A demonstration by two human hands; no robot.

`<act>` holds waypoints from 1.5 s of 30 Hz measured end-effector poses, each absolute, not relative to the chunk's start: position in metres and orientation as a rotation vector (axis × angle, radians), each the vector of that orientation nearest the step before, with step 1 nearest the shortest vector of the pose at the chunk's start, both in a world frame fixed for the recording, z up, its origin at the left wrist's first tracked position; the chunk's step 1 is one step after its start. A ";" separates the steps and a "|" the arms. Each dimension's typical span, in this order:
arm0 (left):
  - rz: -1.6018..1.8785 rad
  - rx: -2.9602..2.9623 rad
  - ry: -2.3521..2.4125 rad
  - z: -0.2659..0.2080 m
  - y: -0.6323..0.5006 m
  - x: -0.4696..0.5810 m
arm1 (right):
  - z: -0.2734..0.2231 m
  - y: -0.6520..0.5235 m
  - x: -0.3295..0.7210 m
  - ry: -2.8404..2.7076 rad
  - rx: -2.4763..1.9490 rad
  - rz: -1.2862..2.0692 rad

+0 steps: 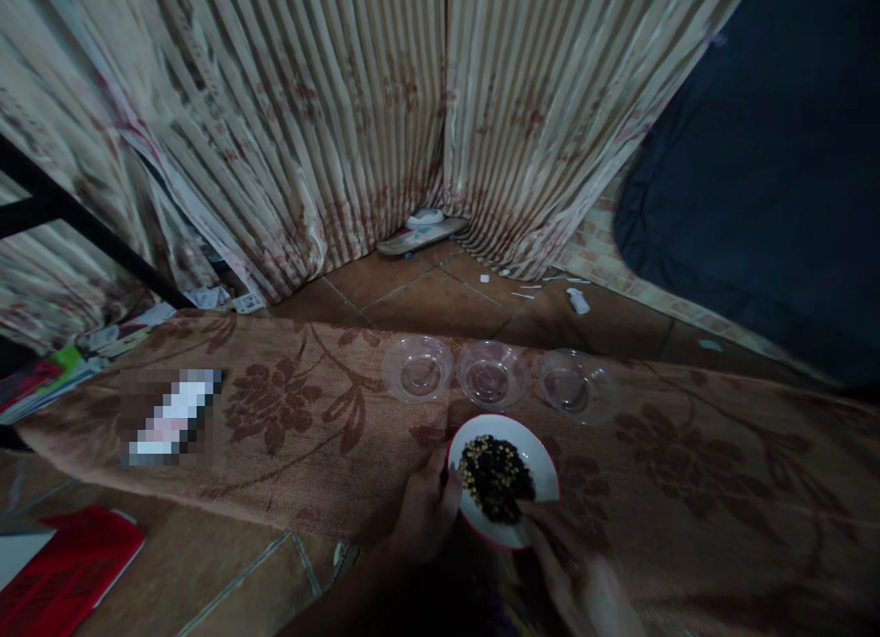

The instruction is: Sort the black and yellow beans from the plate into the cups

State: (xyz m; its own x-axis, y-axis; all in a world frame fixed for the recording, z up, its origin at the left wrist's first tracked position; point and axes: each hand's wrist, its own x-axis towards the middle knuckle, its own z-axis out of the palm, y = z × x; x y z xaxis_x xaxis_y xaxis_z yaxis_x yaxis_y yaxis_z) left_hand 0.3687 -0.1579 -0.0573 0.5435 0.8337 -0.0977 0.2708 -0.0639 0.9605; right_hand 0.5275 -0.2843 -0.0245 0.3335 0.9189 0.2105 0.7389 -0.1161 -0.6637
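Observation:
A white bowl with a red rim (546,477) rests on the cloth-covered table close to me. In it lies a mix of dark and pale yellow grains or beans (496,477). My left hand (424,507) grips the bowl's left edge, thumb at the rim. Reaching over the near right rim, my right hand (574,564) has thumb and finger closing together at the mix; anything pinched there is too small and dim to make out. Behind the bowl three clear plastic bowls stand in a row: left (418,369), middle (490,375) and right (575,384).
A patterned brown cloth (330,417) covers the low table. A pixelated flat object (175,417) lies at its left. Beyond are a skateboard (423,236), striped curtains (385,96) and a dark fabric shape (756,179). A red bag (89,564) lies on the floor.

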 end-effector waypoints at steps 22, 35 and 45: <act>0.600 1.414 1.004 -0.055 -0.155 0.365 | -0.017 -0.255 0.517 -1.429 -1.945 0.376; 0.548 1.452 0.863 -0.048 -0.155 0.361 | -0.029 -0.268 0.511 -1.486 -2.030 0.175; 0.557 1.531 0.868 -0.048 -0.153 0.361 | -0.014 -0.276 0.483 -1.607 -1.758 0.370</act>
State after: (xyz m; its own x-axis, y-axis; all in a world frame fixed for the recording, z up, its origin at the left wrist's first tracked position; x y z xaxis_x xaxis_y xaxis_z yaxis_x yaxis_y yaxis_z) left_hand 0.3605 -0.1532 -0.0483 0.6031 0.7863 -0.1342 0.2052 0.0097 0.9787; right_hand 0.4829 -0.2764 -0.0138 0.1834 0.9508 0.2499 0.7456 0.0311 -0.6657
